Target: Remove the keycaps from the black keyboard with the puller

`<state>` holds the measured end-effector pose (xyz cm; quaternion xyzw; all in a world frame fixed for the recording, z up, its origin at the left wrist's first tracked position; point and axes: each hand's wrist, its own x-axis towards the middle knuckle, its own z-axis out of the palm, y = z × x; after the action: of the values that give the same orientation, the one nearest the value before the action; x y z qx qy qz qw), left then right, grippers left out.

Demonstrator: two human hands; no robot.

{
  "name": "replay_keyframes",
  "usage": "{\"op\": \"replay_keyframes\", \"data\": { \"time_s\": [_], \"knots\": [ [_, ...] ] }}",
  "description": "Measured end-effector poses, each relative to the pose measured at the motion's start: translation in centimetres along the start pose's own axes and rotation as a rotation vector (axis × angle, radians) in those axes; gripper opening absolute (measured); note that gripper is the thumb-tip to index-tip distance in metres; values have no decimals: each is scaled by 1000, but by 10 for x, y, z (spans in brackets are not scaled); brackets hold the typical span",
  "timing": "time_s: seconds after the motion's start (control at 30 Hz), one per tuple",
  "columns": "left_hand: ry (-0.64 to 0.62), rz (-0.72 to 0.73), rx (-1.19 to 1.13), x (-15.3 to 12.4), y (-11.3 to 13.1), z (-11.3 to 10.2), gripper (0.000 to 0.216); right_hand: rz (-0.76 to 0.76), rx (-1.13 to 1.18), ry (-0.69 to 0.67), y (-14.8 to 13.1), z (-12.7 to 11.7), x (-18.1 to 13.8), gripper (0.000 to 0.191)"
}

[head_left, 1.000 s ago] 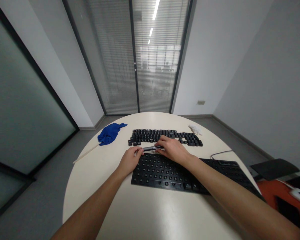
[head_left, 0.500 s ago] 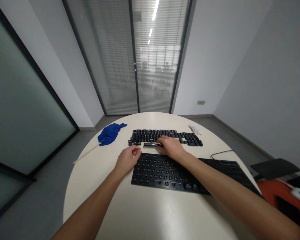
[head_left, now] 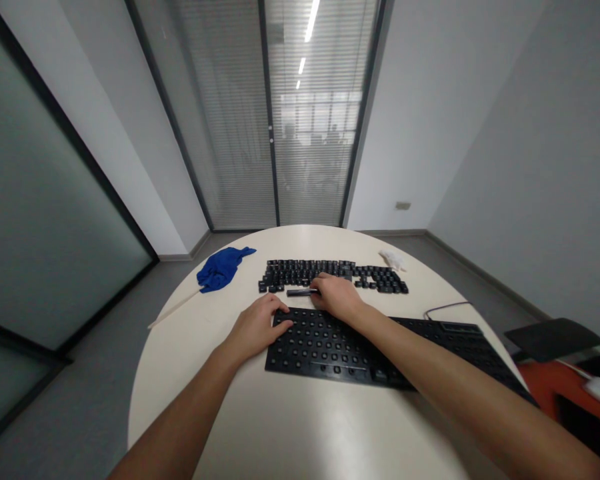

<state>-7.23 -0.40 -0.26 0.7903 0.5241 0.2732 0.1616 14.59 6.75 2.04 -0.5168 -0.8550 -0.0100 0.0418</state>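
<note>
A black keyboard base, its keycaps off and rows of small posts showing, lies across the table in front of me. My left hand rests at its left end, thumb and fingers apart, fingertips at the upper left corner. Beyond the base, my right hand has its fingers closed at the right end of a long black space bar keycap; its fingertips are partly hidden. Rows of loose black keycaps are laid out behind that hand in keyboard order.
On the round cream table a blue cloth with a pale stick lies at the left. White crumpled tissue sits at the back right. A cable runs off the right side, near an orange chair.
My left hand has opened from a loose curl and moved onto the keyboard base's left edge. The right hand stays at the space bar keycap, which now looks darker and less shiny.
</note>
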Motion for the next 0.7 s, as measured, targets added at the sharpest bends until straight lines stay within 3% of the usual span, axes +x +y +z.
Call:
{"op": "replay_keyframes", "data": {
  "time_s": [0.7],
  "knots": [
    [-12, -22, -1, 0, 5, -4, 11, 13, -25, -1, -8, -4, 6, 25]
  ]
}}
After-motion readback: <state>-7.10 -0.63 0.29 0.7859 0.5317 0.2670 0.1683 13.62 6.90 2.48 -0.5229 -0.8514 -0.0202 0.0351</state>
